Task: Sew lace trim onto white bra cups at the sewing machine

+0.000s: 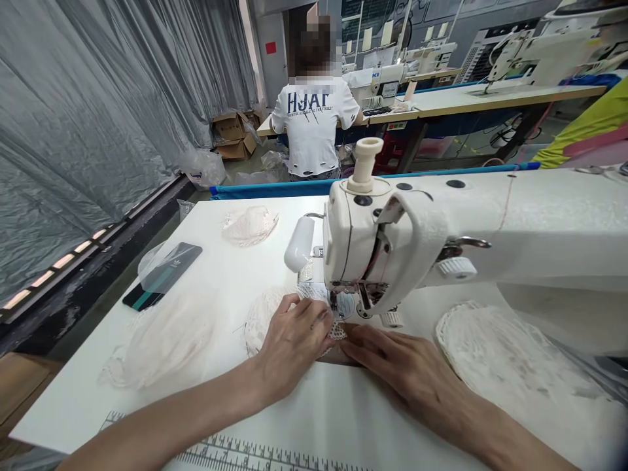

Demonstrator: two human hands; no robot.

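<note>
A white sewing machine (pixel 375 229) stands over the table, its needle area just beyond my fingertips. My left hand (pixel 297 337) has its fingers curled down, closed on a white lace piece (pixel 265 314) to the left of the presser foot. From the right, my right hand (pixel 407 366) reaches in with thumb and fingers closed at the near edge of the same work. Between the hands a brownish sheer fabric (pixel 341 355) shows below a bit of lace. My fingers hide the exact grip points.
More lace pieces lie at the right (pixel 510 360), the near left (pixel 167 340) and the far left (pixel 250 226). A dark phone-like item (pixel 164 275) rests by the left edge. A printed ruler (pixel 245 454) runs along the front. Beyond, a person (pixel 314 121) sits at another machine.
</note>
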